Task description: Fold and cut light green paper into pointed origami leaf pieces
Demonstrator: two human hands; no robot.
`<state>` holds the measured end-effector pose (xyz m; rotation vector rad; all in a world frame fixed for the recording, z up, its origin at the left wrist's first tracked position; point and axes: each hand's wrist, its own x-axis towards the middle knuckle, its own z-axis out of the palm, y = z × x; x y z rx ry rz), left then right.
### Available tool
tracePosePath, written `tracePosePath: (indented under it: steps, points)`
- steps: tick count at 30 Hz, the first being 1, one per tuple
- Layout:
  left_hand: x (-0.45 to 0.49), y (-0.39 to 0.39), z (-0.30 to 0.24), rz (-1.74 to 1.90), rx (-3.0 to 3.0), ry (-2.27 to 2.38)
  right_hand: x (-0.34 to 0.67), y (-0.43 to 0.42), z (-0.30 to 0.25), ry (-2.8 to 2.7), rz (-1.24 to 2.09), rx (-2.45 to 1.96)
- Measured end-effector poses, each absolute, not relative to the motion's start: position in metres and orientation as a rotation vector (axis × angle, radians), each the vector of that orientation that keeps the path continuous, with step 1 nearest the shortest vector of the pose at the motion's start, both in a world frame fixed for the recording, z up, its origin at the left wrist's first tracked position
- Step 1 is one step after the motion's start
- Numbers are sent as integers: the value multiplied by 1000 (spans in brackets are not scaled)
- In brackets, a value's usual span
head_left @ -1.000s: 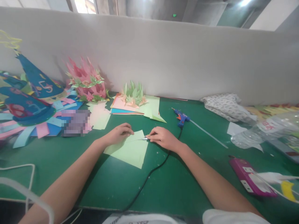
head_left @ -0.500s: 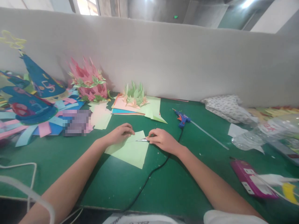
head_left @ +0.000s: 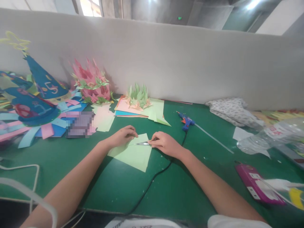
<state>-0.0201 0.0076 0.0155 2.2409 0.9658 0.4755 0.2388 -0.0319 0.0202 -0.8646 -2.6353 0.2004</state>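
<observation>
A squarish stack of light green paper (head_left: pixel 135 157) lies in front of me on the green table. My left hand (head_left: pixel 124 135) rests at its upper left edge, fingers curled and closed on the paper. From the other side my right hand (head_left: pixel 163 143) grips a pair of scissors (head_left: pixel 142 143), whose handles are hidden in the fingers. The pointed metal blades reach left across the upper part of the paper, towards the left fingertips.
Behind the hands, a green paper crown (head_left: pixel 138 96) sits on coloured sheets, beside a pink one (head_left: pixel 93 84). Blue cone hats (head_left: pixel 45 79) stand left. A blue glue gun (head_left: pixel 187 123) trails its black cable beside the paper. Rightward are a plastic bottle (head_left: pixel 268 136) and a magenta power strip (head_left: pixel 257 185).
The scissor blades have moved slightly left over the paper and look closer together. Both hands keep nearly the same place; the whole view has shifted a little.
</observation>
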Motion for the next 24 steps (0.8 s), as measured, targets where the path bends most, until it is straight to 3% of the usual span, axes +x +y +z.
tracePosePath:
  steps: [24]
  points:
    - [-21, 11, 19, 457, 2202, 949, 216, -37, 17, -2687, 86, -820]
